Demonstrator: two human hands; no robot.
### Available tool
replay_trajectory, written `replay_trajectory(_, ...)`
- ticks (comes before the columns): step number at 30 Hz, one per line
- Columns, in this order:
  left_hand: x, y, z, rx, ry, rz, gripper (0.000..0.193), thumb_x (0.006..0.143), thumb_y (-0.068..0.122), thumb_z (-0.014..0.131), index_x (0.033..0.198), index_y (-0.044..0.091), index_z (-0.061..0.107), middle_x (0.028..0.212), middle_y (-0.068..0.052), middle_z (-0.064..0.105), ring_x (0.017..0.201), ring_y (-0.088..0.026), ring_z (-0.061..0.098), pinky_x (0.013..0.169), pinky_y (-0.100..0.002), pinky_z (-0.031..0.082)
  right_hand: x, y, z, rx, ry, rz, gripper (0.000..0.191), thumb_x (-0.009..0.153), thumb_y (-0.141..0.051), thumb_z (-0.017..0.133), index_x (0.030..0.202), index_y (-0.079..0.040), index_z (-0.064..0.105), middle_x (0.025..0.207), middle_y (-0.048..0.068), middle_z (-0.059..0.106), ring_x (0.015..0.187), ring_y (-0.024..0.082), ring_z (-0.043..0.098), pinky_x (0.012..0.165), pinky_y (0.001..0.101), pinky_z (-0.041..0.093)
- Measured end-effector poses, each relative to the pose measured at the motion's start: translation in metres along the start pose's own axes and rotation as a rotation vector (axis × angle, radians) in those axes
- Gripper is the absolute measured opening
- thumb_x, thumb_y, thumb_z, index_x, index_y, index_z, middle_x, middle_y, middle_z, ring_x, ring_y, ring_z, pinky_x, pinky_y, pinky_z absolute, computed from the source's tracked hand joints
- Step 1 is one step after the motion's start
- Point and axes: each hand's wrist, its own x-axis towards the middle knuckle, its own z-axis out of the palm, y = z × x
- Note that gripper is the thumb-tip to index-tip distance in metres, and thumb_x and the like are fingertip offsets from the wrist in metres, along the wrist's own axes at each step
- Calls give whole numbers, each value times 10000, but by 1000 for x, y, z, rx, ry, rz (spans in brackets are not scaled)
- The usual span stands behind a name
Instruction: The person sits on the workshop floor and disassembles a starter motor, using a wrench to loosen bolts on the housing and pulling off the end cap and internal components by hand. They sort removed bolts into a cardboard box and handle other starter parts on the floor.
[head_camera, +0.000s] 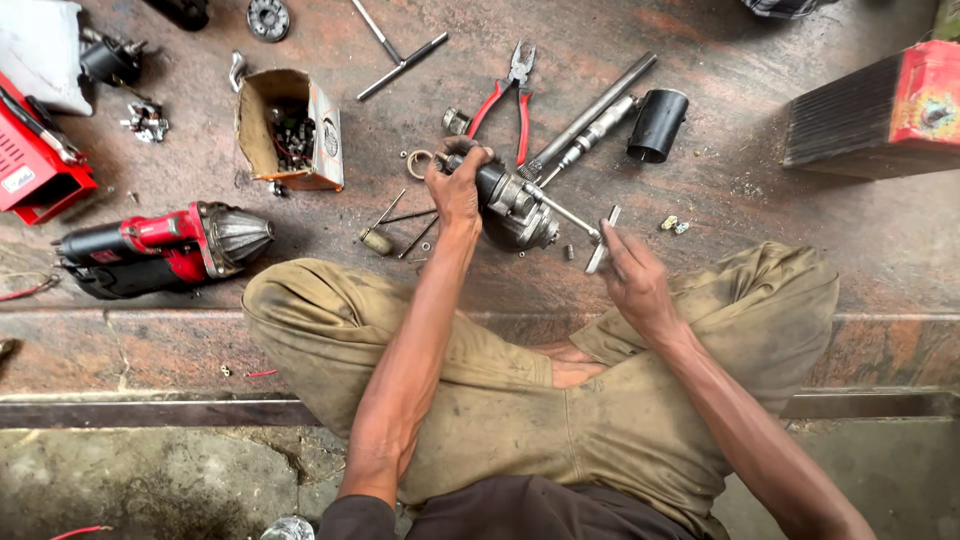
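The person sat cross-legged at the edge of a worn stone surface (800, 220), and the left hand (457, 185) was closed around the dark rear end of a small grey starter motor (515, 208), the fingers wrapped firmly on it, holding it a little above the surface just in front of the knees. The right hand (632, 278) pinched the crossbar of a T-handle wrench (590, 232) between thumb and fingers; its thin shaft ran toward 10 o'clock into the motor housing. From the motor, red-handled pliers (505, 100) lay at 12 o'clock, a long steel rod (595, 108) and a black cylinder (657, 124) at 1 o'clock, an open cardboard box (290, 130) with small parts at 10 o'clock, and a red power tool (160, 250) at 9 o'clock. Some loose long bolts (405, 228) lay close at 9 o'clock. In my judgement, the risk was that the wrench could slip off the fastener if it was tilted, because the motor was supported only by one hand; then the fastener head could be rounded, or the motor could drop and scatter the small screws (675, 224) lying near the right hand
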Motion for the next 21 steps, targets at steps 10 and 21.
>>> replay_trajectory(10, 0, -3, -6, 20, -118, 50, 162, 762, -28, 745, 893, 22, 665, 825, -91, 701, 754, -174, 678, 734, -308, 570, 21, 41, 31, 1401, -103, 1174, 472, 1111, -515, 514, 932, -85, 590, 723, -10, 513, 534, 78, 417, 439, 254, 338)
replay_trajectory(21, 2, 2, -7, 31, -117, 35, 186, 744, -44, 770, 878, 32, 666, 837, -62, 676, 759, -158, 654, 734, -305, 560, 19, 24, 12, 1001, 150, 767, 549, 920, -26, 686, 1452, -62, 555, 976, 113, 749, 739, 183, 710, 617, 328, 628)
